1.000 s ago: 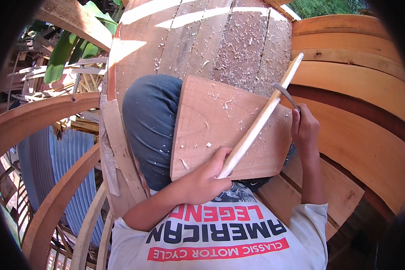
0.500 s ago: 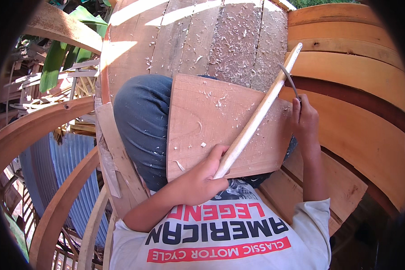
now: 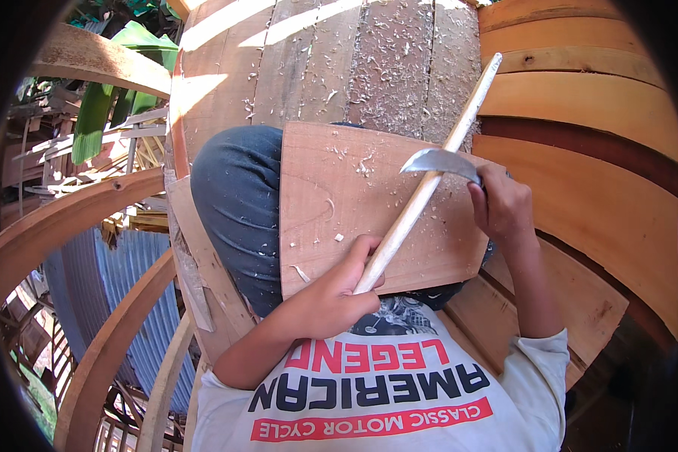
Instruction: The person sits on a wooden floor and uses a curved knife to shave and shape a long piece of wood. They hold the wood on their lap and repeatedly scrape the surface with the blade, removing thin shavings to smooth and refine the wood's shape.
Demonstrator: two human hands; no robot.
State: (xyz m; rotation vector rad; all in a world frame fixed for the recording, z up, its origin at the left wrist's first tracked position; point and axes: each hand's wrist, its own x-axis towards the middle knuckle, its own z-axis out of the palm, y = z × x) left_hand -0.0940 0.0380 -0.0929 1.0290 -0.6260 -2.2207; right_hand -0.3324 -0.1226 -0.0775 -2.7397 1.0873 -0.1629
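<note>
- The pale stick [image 3: 399, 228] is held slanted over the wooden board [image 3: 316, 226] on the lap [image 3: 233, 218], its lower end gripped by the left hand [image 3: 337, 295]
- A curved knife [image 3: 441, 160] is grasped in the right hand [image 3: 507, 203]
- Since a moment ago, the curved knife has been brought lower across the stick, broad face shown; shaving seems partway along

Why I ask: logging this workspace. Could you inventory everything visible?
flat wooden board: 1, brown, on lap
long wooden stick: 1, pale, across board
curved metal blade: 1, silver, across stick
wooden floor planks: several, brown, top
wood shavings: many, whitish, board, planks
wooden side planks: several, orange, right
curved wooden ribs: several, brown, left
corrugated metal sheeting: some, grey, left
leaves: several, green, upper left
scrap wood: many, brown, left
trousers: 1 pair, dark, centre
shirt: 1, whitish, bottom
left hand: 1, holding stick
right hand: 1, holding blade
</note>
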